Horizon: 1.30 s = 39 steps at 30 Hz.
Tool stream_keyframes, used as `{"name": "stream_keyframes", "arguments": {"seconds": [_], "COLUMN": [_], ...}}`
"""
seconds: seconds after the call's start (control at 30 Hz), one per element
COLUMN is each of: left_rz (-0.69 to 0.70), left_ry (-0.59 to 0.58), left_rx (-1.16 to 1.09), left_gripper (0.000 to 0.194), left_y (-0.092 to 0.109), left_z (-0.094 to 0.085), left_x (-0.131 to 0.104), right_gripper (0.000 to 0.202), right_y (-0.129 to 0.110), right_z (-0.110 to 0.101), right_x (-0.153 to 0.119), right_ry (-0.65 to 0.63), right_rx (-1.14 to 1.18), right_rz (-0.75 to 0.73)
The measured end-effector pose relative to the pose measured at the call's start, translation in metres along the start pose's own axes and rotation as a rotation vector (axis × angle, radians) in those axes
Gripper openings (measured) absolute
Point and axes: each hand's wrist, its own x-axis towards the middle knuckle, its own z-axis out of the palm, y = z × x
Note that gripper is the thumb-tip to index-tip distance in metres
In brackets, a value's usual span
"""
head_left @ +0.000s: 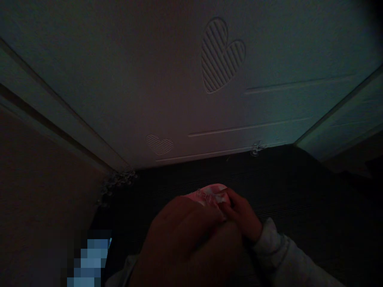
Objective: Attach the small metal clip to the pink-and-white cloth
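Both of my hands meet low in the middle of the head view, and the light is dim. Between them is a small pink and white piece (216,188), which looks soft and has fine loose strands on it. My left hand (188,239) is nearest the camera, its fingers closed around the near side of the piece and covering much of it. On the far right side of the same piece, my right hand (243,217) pinches it with its fingertips. The exact kind of this piece cannot be made out. A pale sleeve (278,247) covers the right wrist.
Beyond my hands stands a white panel (179,79) with carved hearts and grooves. A dark surface (278,179) runs along its foot. Small clear tangled bits (119,179) lie at the left corner, another clump (256,149) by the panel. A blurred-out bright rectangle (91,259) glows lower left.
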Motion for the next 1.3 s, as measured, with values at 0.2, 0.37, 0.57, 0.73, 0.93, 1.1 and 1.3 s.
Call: {"name": "stream_keyframes", "arguments": {"seconds": [0.2, 0.37, 0.57, 0.73, 0.93, 1.1, 1.3], "left_rz": [0.096, 0.032, -0.200, -0.290, -0.368, -0.448, -0.557], "left_ry": [-0.089, -0.227, -0.479, -0.514, -0.467, -0.337, -0.039], "left_rx": [0.136, 0.178, 0.239, 0.080, -0.034, -0.126, -0.218], "left_gripper": [0.021, 0.022, 0.037, 0.033, 0.025, 0.026, 0.024], "left_y": [0.011, -0.006, -0.053, -0.064, -0.070, -0.066, -0.056], "left_z": [-0.013, 0.001, 0.035, 0.049, 0.055, 0.066, 0.090], "left_x": [0.047, 0.041, 0.036, 0.032, 0.035, 0.028, -0.002], "right_gripper": [0.014, 0.021, 0.019, 0.016, 0.018, 0.022, 0.031], "right_y": [0.000, -0.003, -0.007, -0.009, -0.011, -0.008, 0.003], "right_z": [0.001, 0.000, 0.000, 0.000, 0.002, 0.003, 0.008], "right_x": [0.001, 0.001, -0.001, -0.002, -0.001, 0.001, 0.000], "right_ry": [0.015, 0.018, 0.089, 0.134, 0.153, 0.162, 0.129], "right_rx": [0.062, 0.145, 0.204, 0.184, 0.155, 0.127, -0.006], "right_rz": [-0.008, -0.027, -0.058, -0.131, -0.185, -0.196, -0.307]}}
